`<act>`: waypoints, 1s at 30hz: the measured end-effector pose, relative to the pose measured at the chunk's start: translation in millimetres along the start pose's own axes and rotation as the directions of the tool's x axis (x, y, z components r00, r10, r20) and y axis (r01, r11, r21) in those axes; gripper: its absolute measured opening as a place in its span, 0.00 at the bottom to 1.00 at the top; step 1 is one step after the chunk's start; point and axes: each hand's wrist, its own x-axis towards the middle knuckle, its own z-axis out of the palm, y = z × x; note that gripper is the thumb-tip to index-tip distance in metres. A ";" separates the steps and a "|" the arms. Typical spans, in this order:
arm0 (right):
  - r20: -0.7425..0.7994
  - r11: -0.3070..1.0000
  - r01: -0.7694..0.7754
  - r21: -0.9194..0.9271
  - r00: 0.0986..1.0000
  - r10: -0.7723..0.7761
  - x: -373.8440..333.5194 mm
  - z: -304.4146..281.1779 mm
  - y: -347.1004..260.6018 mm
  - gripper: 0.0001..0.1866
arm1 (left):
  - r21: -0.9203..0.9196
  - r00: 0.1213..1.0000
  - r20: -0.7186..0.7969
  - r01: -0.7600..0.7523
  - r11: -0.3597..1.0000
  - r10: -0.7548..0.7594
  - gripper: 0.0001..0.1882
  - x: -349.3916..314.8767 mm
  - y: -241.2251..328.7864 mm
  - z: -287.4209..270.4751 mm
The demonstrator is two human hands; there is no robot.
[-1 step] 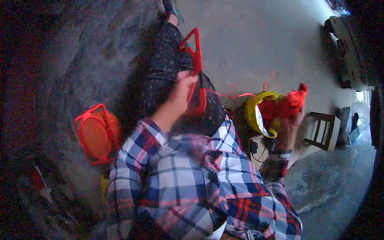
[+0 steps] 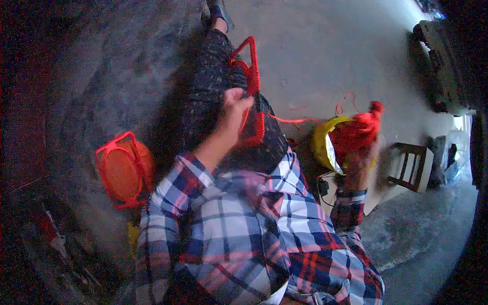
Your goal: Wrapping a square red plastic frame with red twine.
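Note:
A red wire-like frame [image 2: 254, 63] with angled sides and a round part stands against my dark-trousered legs. My left hand [image 2: 232, 112] is closed on its near side, finger and thumb pinched at the red edge. Off to the right, my right hand [image 2: 362, 155] is wrapped round a bundle of red cord [image 2: 361, 129], held over the mouth of a yellow container [image 2: 320, 141] with a silvery lining. A thin red strand [image 2: 290, 121] runs from the frame towards the container. Fingers of the right hand are largely hidden by the bundle.
On the left floor lies an orange-red round basket-like piece with a frame [image 2: 122, 170]. A slatted wooden stool [image 2: 412, 166] stands on the right, beyond the container. A black plug or adapter [image 2: 323, 187] with its cable lies below the container. Loose red cord [image 2: 343, 101] curls above it.
My right hand has moved left with the red bundle, closer over the yellow container. The strand to the frame has shifted slightly. My left hand stays almost in place.

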 end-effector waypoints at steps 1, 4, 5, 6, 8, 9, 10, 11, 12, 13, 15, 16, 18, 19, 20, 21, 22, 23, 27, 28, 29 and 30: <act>0.191 0.974 -0.162 0.161 0.973 0.130 7.6 1.5 27.5 0.16 | 0.005 1.000 -0.026 -0.014 1.000 0.014 0.17 -6.1 2.5 -6.8; 0.043 0.914 -0.395 -0.094 0.916 0.400 -16.2 44.2 89.3 0.25 | 0.477 0.654 0.562 -0.756 0.448 0.506 0.24 -41.4 21.3 1.6; -0.164 0.862 -0.463 -0.206 0.885 0.436 -25.0 56.7 102.5 0.28 | 0.404 0.628 0.641 -0.764 0.503 0.440 0.27 -58.8 26.3 14.4; -0.133 0.860 -0.486 -0.159 0.873 0.469 -26.9 61.8 115.6 0.29 | 0.363 0.628 0.654 -0.750 0.553 0.422 0.27 -71.1 25.8 18.6; -0.088 0.821 -0.569 -0.053 0.821 0.564 -29.8 72.5 126.3 0.32 | 0.274 0.769 0.569 -0.512 0.814 0.292 0.25 -76.7 43.2 19.8; -0.088 0.821 -0.568 -0.054 0.822 0.563 -28.1 64.9 125.4 0.32 | 0.143 0.857 0.504 -0.207 0.968 0.109 0.23 -77.4 48.4 18.9; 0.148 0.749 -0.661 -0.039 0.738 0.658 -25.4 52.3 124.2 0.32 | -0.218 0.892 0.432 -0.040 0.975 0.133 0.23 -71.9 48.7 17.5; 0.383 0.658 -0.752 -0.045 0.595 0.706 -20.2 51.4 126.0 0.31 | -0.379 0.927 0.339 -0.020 0.925 0.159 0.22 -66.3 63.2 14.6; 0.330 0.704 -0.655 -0.275 0.623 0.709 -17.1 56.8 119.8 0.27 | -0.516 0.956 0.259 0.016 0.856 0.139 0.19 -56.6 74.4 5.1; 0.331 0.702 -0.656 -0.278 0.620 0.711 -12.8 57.7 114.3 0.27 | -0.543 0.956 0.179 -0.099 0.834 0.231 0.17 -41.3 85.6 -8.9; 0.046 0.848 -0.510 -0.141 0.853 0.520 -2.4 47.8 98.0 0.22 | -0.520 0.924 -0.061 -0.352 0.778 0.377 0.13 -16.5 99.1 -33.0; 0.038 0.854 -0.502 -0.140 0.859 0.511 3.5 41.5 95.8 0.22 | -0.324 0.851 -0.177 -0.524 0.787 0.494 0.13 6.2 85.8 -47.5; -0.185 0.858 -0.473 -0.200 0.878 0.441 21.1 37.4 95.6 0.17 | 0.258 0.631 -0.008 -0.748 0.611 0.776 0.14 5.2 79.3 -68.0; -0.186 0.859 -0.472 -0.201 0.879 0.439 30.2 28.7 100.0 0.17 | 0.668 0.430 0.316 -0.734 0.123 0.846 0.16 0.2 74.5 -72.8; -0.163 0.708 -0.486 -0.513 0.865 0.475 41.9 16.4 107.2 0.15 | 0.599 0.430 0.518 -0.799 0.046 0.739 0.18 -10.3 70.8 -66.1; -0.153 0.478 -0.429 -0.767 0.845 0.512 51.5 7.8 111.4 0.14 | 0.639 0.575 0.689 -0.769 0.005 0.441 0.21 -15.2 58.8 -67.6; -0.101 0.246 -0.344 -0.906 0.741 0.664 59.0 14.0 121.4 0.14 | 0.704 0.667 0.701 -0.704 -0.095 0.252 0.21 -24.6 45.7 -66.1; -0.103 0.248 -0.345 -0.905 0.745 0.659 54.3 14.1 132.9 0.14 | 0.682 0.653 0.730 -0.716 -0.150 0.201 0.21 -29.7 32.7 -56.6; 0.224 0.513 -0.246 -0.822 0.688 0.690 43.7 24.2 154.4 0.21 | 0.749 0.797 0.551 -0.603 0.274 0.250 0.17 -25.9 10.1 -24.5; 0.208 0.581 -0.308 -0.753 0.727 0.655 45.5 28.5 152.6 0.23 | 0.722 0.840 0.464 -0.542 0.430 0.281 0.15 -21.8 12.5 -20.4; 0.208 0.581 -0.309 -0.753 0.727 0.655 49.0 25.7 147.0 0.23 | 0.722 0.840 0.464 -0.542 0.430 0.280 0.15 -17.0 11.8 -20.6; 0.173 0.488 -0.110 -0.866 0.850 0.498 54.2 17.9 135.3 0.22 | 0.668 0.787 0.452 -0.611 0.425 0.421 0.15 -10.2 6.8 -22.4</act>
